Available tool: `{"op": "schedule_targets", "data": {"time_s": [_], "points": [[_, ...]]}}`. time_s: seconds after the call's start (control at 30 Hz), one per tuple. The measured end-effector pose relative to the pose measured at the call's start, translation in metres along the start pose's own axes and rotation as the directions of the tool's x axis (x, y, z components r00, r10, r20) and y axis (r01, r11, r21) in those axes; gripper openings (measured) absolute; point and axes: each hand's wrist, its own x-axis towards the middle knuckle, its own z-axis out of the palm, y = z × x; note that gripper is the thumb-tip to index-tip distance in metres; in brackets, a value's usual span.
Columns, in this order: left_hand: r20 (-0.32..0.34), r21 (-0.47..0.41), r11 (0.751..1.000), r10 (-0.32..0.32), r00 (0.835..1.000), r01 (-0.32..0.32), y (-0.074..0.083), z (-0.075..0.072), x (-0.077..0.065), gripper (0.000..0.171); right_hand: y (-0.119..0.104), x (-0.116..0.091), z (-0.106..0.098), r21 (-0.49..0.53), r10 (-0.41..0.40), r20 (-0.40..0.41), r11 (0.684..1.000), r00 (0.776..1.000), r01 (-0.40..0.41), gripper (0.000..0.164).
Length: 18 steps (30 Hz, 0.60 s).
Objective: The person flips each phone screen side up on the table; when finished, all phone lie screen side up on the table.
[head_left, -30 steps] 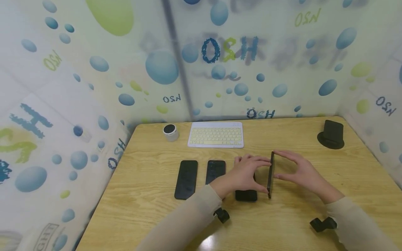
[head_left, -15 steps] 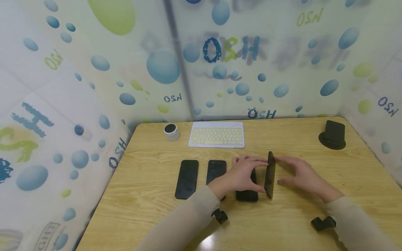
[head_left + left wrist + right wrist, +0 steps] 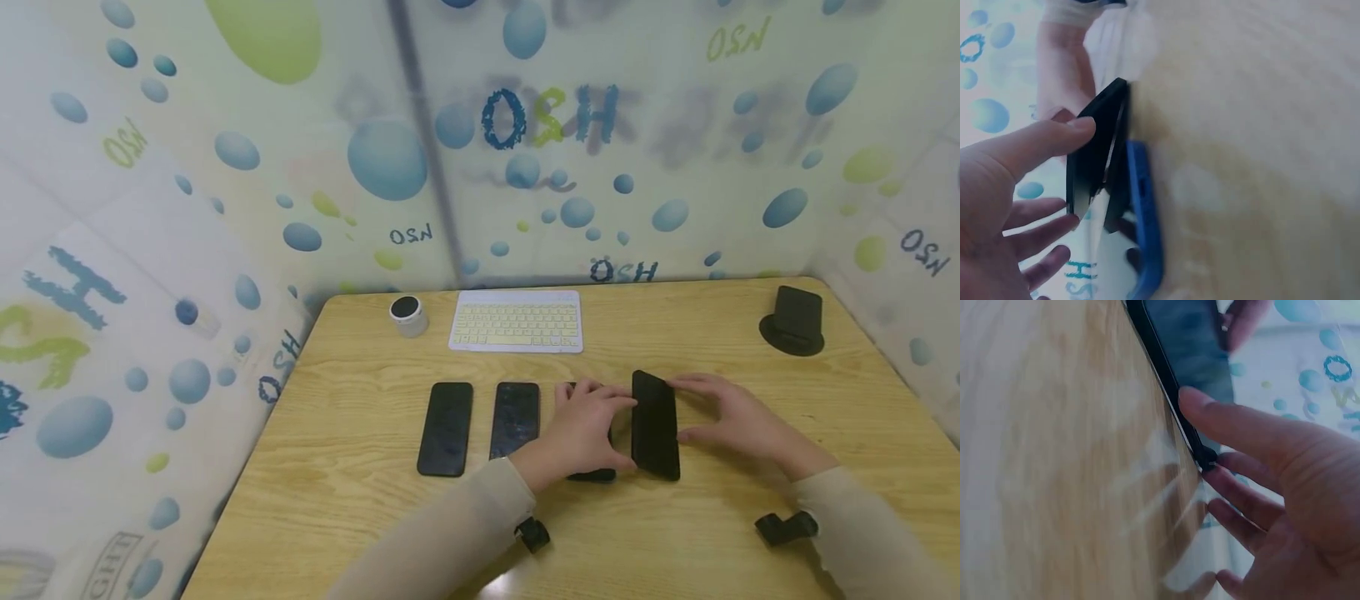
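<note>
A black smartphone (image 3: 656, 427) stands tilted on its long edge, its dark face turned toward me. My left hand (image 3: 585, 429) pinches its left edge, thumb near the lower corner and fingers near the upper one. Along the opposite edge, my right hand (image 3: 738, 423) holds it with thumb and fingers; in the right wrist view the thumb (image 3: 1229, 422) lies on the glossy phone face (image 3: 1191, 347). A third phone (image 3: 596, 476) lies beneath my left hand, mostly hidden; a blue-edged phone (image 3: 1149, 219) shows beside the tilted one in the left wrist view.
Two more dark phones, one at the left (image 3: 446, 429) and one in the middle (image 3: 515, 417), lie in a row on the wooden table (image 3: 337, 500). Behind are a white keyboard (image 3: 516, 322), a small white cylinder (image 3: 408, 317) and a black stand (image 3: 795, 321).
The phone was almost upright on its edge and has tipped over toward the right, showing its dark face. My right hand drew slightly away, then moved right with the phone's edge.
</note>
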Motion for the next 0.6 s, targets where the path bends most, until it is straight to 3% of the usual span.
{"op": "schedule_targets", "data": {"time_s": [0.3, 0.6], "points": [[0.026, 0.057, 0.997, -0.057, 0.998, 0.056, 0.008, 0.01, 0.0, 0.078, 0.001, 0.003, -0.007, -0.01, -0.024, 0.063, 1.0, 0.998, 0.025, 0.078], [0.044, 0.049, 0.997, -0.058, 0.997, 0.056, 0.013, 0.009, -0.002, 0.078, 0.003, 0.006, -0.011, -0.039, -0.064, 0.078, 0.997, 0.995, 0.067, 0.078]]}}
